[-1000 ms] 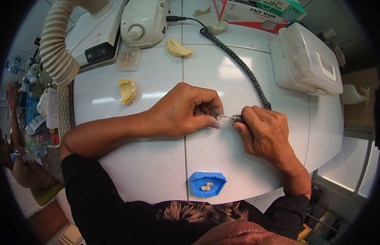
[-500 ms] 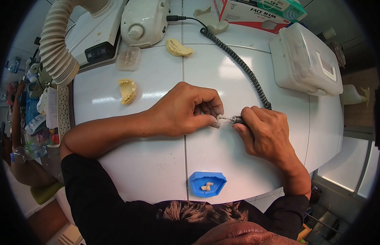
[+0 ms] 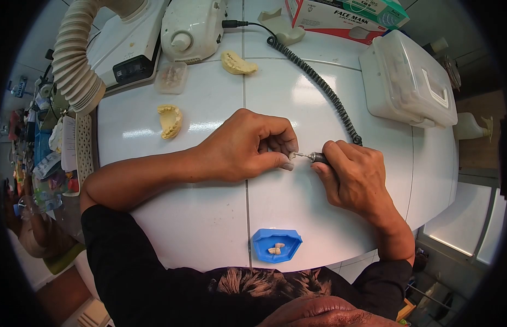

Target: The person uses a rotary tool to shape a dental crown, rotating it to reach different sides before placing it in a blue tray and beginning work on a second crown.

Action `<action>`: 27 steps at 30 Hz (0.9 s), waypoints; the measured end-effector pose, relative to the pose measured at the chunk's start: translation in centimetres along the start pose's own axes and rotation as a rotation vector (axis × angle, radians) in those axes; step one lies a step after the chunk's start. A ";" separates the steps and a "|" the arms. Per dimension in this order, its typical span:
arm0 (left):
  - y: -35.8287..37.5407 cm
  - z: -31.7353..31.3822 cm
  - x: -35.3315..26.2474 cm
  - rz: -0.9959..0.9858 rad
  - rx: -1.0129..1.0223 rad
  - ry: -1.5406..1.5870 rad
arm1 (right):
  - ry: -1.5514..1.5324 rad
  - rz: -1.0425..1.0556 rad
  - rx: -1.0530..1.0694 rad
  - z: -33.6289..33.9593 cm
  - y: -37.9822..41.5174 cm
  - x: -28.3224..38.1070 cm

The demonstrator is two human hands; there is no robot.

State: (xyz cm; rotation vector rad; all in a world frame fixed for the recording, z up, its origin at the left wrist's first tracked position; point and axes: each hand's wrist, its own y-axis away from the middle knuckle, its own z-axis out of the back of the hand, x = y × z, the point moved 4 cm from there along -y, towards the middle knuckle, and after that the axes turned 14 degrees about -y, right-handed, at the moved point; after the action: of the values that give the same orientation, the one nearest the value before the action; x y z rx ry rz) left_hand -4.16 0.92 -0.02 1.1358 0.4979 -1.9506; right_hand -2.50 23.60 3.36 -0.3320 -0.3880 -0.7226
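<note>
Between the thumb and fingertips of my left hand (image 3: 253, 147) is a small whitish dental crown (image 3: 292, 156), mostly covered by the fingers. My right hand (image 3: 354, 177) wraps round a dark rotary handpiece (image 3: 319, 158), thumb along its underside. The handpiece's thin metal bur (image 3: 302, 155) points left and reaches the crown; whether it touches is too small to tell. Pale dust coats the left fingertips. Closer to my body, a blue tray (image 3: 259, 241) holds a few tooth-coloured pieces (image 3: 276, 249).
A coiled black cord (image 3: 324, 84) links the handpiece to a white control unit (image 3: 192, 30). Yellow dental casts (image 3: 170, 122) and a small clear box (image 3: 171, 78) lie beyond my left hand. A suction hose (image 3: 76, 60) hangs left; a lidded case (image 3: 409, 82) stands right.
My right hand and the handpiece have shifted very slightly; the left hand keeps its place. At the far left edge, another person's arm has moved lower.
</note>
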 end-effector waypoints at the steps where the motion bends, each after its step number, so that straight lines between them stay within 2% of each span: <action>1: 0.0 0.0 0.0 -0.002 -0.003 -0.002 | 0.004 0.004 0.003 0.0 0.0 0.0; 27: 0.2 0.2 -0.2 -0.008 -0.054 -0.012 | 0.016 0.028 -0.023 -0.2 0.1 0.2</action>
State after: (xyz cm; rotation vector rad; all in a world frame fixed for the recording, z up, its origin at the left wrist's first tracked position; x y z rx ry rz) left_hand -4.10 0.78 0.23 1.0896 0.5460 -1.9382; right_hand -2.28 23.49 3.25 -0.3526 -0.3598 -0.7019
